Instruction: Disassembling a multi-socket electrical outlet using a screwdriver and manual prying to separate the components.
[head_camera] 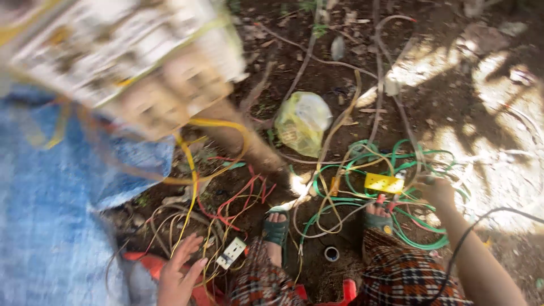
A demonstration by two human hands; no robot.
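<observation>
Blurred blue cloth [45, 226] close; left hand [180, 275] open nr tangled wires [226, 204].

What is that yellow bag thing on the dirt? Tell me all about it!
The yellow plastic bag is thin, crinkled and partly see-through, puffed up and bunched together, with something pale inside. It lies on dark soil among twigs and loose wires, above the green cable tangle. A thin wire runs along its right side. Neither hand touches it.
</observation>
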